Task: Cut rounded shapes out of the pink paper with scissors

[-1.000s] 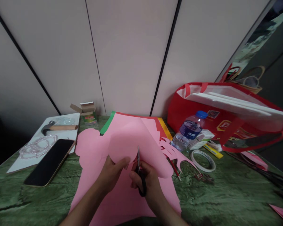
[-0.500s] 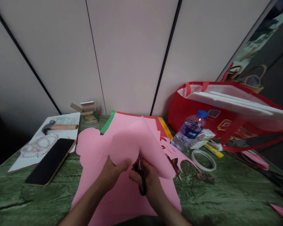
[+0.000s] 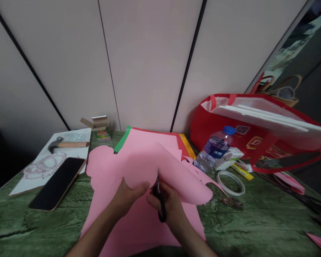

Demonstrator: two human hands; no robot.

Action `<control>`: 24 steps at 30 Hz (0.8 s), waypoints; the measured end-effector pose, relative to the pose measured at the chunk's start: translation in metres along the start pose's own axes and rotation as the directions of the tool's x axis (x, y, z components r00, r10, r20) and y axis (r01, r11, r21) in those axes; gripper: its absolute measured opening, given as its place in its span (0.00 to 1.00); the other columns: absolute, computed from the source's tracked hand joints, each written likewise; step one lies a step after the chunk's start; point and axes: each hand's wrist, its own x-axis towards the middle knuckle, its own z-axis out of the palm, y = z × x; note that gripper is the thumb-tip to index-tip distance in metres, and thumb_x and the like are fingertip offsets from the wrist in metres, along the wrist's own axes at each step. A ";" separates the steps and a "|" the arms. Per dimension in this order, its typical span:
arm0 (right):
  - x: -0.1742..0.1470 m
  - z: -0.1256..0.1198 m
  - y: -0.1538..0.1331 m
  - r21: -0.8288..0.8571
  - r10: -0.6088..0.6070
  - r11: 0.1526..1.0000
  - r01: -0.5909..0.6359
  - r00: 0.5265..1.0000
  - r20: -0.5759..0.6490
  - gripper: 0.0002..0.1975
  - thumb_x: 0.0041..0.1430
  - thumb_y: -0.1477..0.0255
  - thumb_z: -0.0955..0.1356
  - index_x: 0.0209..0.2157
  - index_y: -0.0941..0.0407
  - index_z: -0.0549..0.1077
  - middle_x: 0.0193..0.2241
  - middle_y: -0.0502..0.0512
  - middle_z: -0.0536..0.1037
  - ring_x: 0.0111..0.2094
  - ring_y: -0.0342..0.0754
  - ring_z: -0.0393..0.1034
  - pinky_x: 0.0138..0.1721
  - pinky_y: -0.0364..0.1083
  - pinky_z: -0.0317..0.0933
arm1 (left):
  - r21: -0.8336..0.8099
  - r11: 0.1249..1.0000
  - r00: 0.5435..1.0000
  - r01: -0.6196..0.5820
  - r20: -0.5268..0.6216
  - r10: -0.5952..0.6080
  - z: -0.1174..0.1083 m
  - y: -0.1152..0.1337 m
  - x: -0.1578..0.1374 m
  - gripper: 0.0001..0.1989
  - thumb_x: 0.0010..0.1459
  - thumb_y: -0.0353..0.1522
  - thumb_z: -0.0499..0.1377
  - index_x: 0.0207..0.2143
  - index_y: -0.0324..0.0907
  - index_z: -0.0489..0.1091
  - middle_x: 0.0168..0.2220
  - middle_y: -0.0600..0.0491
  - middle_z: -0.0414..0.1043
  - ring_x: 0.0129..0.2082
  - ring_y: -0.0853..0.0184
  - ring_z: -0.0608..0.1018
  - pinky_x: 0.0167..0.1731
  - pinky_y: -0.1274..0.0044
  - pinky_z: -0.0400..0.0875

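My left hand [image 3: 127, 200] pinches the lower edge of a pink sheet of paper [image 3: 144, 164], thumb on top and the other fingers hidden beneath. In my right hand [image 3: 169, 203] is a pair of scissors [image 3: 162, 205] with black handles, its blades pointing away from me and set into the paper. The sheet has a rounded cut edge by my left thumb, and its right part curls over my right hand. Under both hands lie more pink sheets [image 3: 139, 232]. A rounded pink cut-out [image 3: 100, 160] is to the left.
On the left are a phone [image 3: 57, 184], a hammer [image 3: 69, 144], clear beads [image 3: 45, 166] and a small open box [image 3: 101, 130]. To the right stand a water bottle [image 3: 215, 148] and a red bag [image 3: 203, 121], near a tape roll [image 3: 230, 182] and pink scraps [image 3: 203, 176].
The curled right part of the pink sheet has swung farther right and dropped lower, covering more of the scraps. Both hands and the scissors have stayed almost where they were.
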 end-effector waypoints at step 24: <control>0.002 -0.001 0.010 -0.005 0.042 0.999 -0.043 0.999 -0.025 0.12 0.41 0.66 0.71 0.25 0.57 0.66 0.16 0.45 0.65 0.17 0.41 0.58 0.20 0.42 0.51 | 0.071 0.997 1.000 0.003 0.016 -0.005 -0.005 0.006 0.001 0.17 0.44 0.33 0.59 0.39 0.39 0.68 0.41 0.46 0.72 0.43 0.56 0.72 0.42 0.66 0.66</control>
